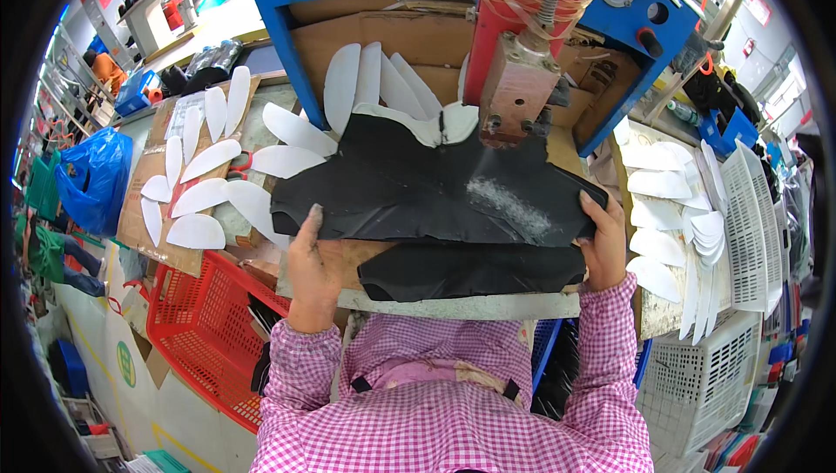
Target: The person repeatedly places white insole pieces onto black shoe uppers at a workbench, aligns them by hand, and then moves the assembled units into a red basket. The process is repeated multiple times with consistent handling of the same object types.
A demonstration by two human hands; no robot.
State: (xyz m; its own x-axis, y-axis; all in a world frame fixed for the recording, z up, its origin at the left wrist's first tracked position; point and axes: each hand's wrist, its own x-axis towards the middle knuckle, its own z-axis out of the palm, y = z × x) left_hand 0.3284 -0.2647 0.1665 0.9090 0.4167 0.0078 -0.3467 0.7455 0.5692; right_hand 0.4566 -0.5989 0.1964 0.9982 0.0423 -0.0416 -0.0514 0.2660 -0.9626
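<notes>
A black sheet of flexible material (pixel 409 185) with an irregular cut outline and a pale dusty patch lies under the red press head with its metal block (pixel 521 81). My left hand (pixel 315 277) grips its near left edge, thumb on top and fingers hidden beneath. At the right end, my right hand (pixel 604 242) pinches the sheet, with the thumb near its corner. A second black piece (pixel 470 273) lies nearer to me on the table edge, close to my right hand. White insole-shaped pieces (pixel 383 81) stand behind the sheet, partly covered by it.
The blue press frame (pixel 287 29) rises on both sides. White cut pieces lie on cardboard (pixel 139 220) at the left and on the right-hand table (pixel 657 185). A red basket (pixel 209 334) stands lower left, white crates (pixel 697 386) at right. A blue bag (pixel 94 181) is far left.
</notes>
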